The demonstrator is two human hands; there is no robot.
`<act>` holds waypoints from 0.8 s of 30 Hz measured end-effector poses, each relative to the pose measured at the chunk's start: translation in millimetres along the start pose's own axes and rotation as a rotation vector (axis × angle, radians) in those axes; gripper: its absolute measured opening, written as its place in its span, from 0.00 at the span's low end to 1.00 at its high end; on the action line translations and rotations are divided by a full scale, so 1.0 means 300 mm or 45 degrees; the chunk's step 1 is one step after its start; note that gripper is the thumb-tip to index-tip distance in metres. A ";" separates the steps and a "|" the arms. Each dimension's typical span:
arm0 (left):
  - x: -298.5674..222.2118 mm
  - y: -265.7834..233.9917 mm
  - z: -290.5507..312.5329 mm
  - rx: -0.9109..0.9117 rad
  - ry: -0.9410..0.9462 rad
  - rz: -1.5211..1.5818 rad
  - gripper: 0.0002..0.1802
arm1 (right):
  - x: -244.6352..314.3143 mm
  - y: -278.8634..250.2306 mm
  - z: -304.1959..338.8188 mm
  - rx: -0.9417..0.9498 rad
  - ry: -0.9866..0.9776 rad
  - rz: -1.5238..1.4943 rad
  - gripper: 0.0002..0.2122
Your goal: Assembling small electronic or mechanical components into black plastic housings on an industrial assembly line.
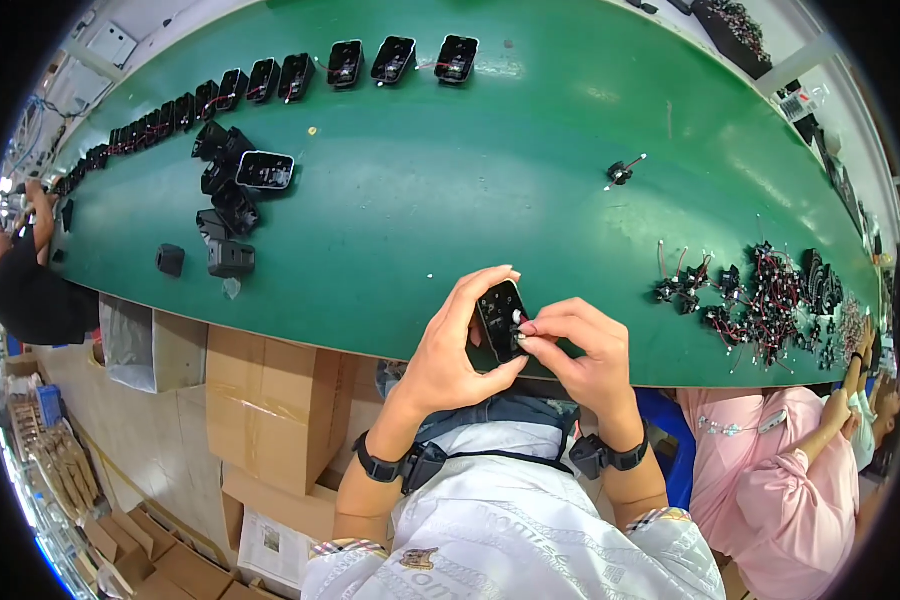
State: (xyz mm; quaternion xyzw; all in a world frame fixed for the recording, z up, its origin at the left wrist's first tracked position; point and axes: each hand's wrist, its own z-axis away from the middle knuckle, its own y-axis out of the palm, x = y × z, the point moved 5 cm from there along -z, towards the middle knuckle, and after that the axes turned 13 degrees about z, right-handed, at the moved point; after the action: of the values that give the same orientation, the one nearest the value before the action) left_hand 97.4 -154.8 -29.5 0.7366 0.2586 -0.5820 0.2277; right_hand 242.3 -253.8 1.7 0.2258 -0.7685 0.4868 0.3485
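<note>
Close to the table's front edge, my left hand (450, 350) grips a black rectangular plastic housing (494, 312) between thumb and fingers, its open side facing up. My right hand (585, 350) is closed in a pinch at the housing's right side. Its fingertips hold a small wired part (519, 326) with a white end, just over the inside of the housing. How far this part sits inside cannot be made out. Dark bands with black boxes circle both my wrists.
Housings (345, 64) with wires line the green table's (420, 190) far side. Several black housings (232, 258) cluster left; a wired part (620, 173) lies alone. Tangled wired parts (770, 290) heap at right, beside a person in pink (770, 470). Cardboard boxes (270, 410) stand below.
</note>
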 end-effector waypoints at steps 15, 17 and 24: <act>-0.013 0.043 0.051 -0.368 0.492 -0.510 0.46 | -0.022 0.088 0.028 -0.118 0.409 -0.589 0.06; -0.014 0.039 0.061 -0.425 0.546 -0.554 0.46 | -0.004 0.092 0.019 -0.221 0.363 -0.461 0.07; 0.017 0.053 0.070 -0.495 0.693 -0.729 0.44 | 0.055 0.124 0.014 -0.114 0.267 -0.380 0.07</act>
State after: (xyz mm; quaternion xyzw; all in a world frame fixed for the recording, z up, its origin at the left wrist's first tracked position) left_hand 93.0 -179.8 -38.4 0.7051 0.6076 -0.3469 0.1152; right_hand 204.6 -241.8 -8.9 0.2695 -0.7067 0.4161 0.5048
